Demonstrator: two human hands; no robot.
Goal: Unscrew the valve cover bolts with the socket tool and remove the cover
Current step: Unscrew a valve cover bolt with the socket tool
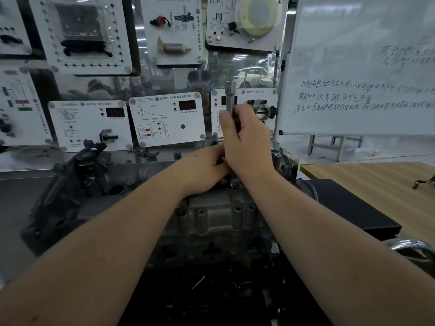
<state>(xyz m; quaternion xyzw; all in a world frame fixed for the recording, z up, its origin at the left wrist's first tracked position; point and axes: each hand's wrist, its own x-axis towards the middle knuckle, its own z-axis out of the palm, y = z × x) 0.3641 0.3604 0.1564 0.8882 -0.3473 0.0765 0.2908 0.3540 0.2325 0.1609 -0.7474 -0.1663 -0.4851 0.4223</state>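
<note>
A grey metal engine block with its valve cover [211, 215] sits in front of me, with several bolt holes along its top. My right hand [247, 142] grips a silver socket tool [229, 95] that stands upright, its upper end rising above my fingers and its lower end hidden behind both hands. My left hand [202, 168] rests on the far top edge of the cover, fingers curled beside the base of the tool. Whether the left fingers hold anything is hidden by the right hand.
A dark engine end housing [77, 175] stands at the left. Behind the engine, white training panels [167, 121] with sensors line the wall. A whiteboard [362, 67] stands at the right, above a wooden table [376, 182]. A black box [348, 203] lies beside the engine.
</note>
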